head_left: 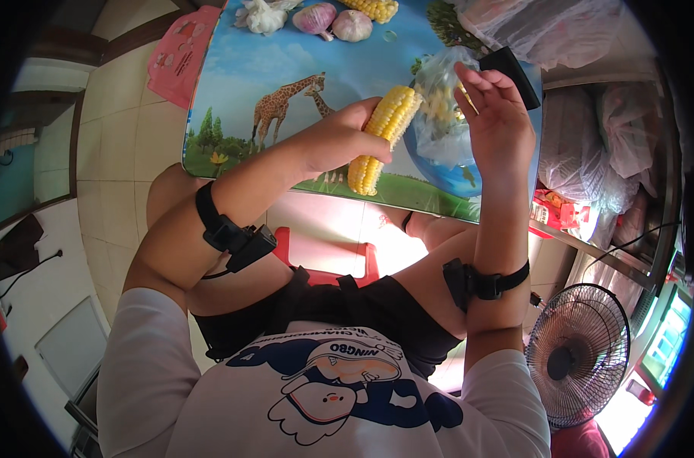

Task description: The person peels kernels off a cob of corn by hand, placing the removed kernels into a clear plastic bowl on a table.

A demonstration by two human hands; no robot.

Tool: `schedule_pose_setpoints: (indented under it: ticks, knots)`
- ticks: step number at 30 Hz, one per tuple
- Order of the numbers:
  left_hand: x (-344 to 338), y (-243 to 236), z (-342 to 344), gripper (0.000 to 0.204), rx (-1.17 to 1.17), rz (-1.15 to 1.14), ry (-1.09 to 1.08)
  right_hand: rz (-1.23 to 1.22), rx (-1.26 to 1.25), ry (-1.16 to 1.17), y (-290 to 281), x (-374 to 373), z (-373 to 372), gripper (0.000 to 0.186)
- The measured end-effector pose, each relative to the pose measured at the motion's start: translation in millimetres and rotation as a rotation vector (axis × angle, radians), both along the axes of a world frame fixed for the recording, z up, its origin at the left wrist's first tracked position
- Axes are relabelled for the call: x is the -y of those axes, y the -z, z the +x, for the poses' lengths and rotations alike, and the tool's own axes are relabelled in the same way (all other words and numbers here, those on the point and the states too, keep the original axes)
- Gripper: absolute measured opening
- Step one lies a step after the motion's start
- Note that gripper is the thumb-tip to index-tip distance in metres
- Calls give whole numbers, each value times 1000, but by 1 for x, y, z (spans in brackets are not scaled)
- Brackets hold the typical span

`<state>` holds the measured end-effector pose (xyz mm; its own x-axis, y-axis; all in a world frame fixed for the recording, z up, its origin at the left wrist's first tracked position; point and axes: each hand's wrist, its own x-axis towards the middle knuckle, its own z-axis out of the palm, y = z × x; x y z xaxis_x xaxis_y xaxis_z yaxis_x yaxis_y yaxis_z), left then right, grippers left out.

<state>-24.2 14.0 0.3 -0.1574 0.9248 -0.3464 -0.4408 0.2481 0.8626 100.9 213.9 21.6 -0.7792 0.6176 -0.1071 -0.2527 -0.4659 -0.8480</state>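
My left hand [353,133] grips a yellow corn cob [384,131], held at a slant near the front edge of the tabletop [240,91] with its giraffe print. My right hand [493,111] is raised to the right of the cob, palm turned up and fingers slightly curled and apart, with nothing visible in it. Just behind and left of it, a crumpled clear plastic bag [438,133] with pale yellow bits lies over a round blue area. Another corn piece [370,8], two purple-skinned garlic bulbs [313,19] and a white bulb [259,17] lie along the back.
A black rectangular object [507,69] and plastic bags [538,27] are at the back right. A pink board [175,61] sticks out at the left. Bagged items [572,153] fill a rack on the right, above a fan [580,355]. A red stool [366,263] is under the table.
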Motion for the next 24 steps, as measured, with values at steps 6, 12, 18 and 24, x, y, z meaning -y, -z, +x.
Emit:
schedule_pose_setpoints:
  ticks: [6,12,18,24]
  knots:
    - [-2,1,0,54,-2,7,-10,452,191,200,3,10,0,16]
    - [-4,16,-9,36,384,-22,-174,1123,294,181,-11,54,4,10]
    - [-2,10,-6,30,317,40,-326,1065,337,-117,-14,83,3,11]
    - [-1,-3,-11,37,110,-43,-526,997,386,-301,-9,95,-1,17]
